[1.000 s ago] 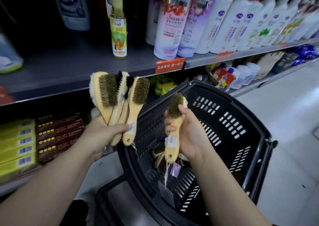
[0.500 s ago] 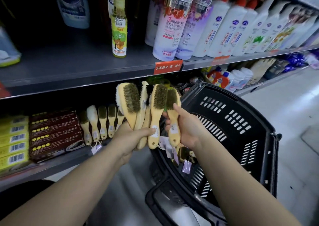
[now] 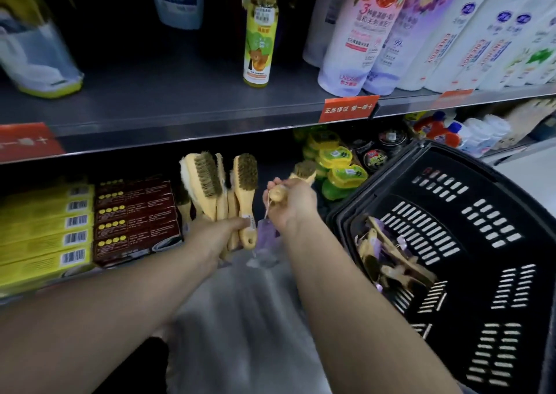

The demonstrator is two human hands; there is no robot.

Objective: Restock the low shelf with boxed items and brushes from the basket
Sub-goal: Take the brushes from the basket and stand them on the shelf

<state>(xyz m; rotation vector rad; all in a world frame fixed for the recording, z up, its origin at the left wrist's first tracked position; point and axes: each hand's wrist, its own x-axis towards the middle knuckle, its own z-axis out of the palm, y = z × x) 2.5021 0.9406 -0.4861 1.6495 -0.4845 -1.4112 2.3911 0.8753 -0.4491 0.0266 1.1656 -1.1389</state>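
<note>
A bundle of brushes (image 3: 221,183) is gripped by the handles in the left hand (image 3: 219,232), bristle heads up, at the mouth of the low shelf (image 3: 27,296) and just right of the brown boxes (image 3: 135,222). A single brush (image 3: 304,171) is clasped in the right hand (image 3: 290,205), its head pointed into the shelf, with a purple tag (image 3: 266,238) hanging below. The brush-stocking step is judged to be in hand: boxes are already stacked at the left, while loose brushes (image 3: 394,261) are left in the basket (image 3: 445,148). For the next move, the single brush would need to be set down in the dark gap between the boxes and the green tubs (image 3: 340,177), and the bundle released beside it; tag strings could be snagged
</note>
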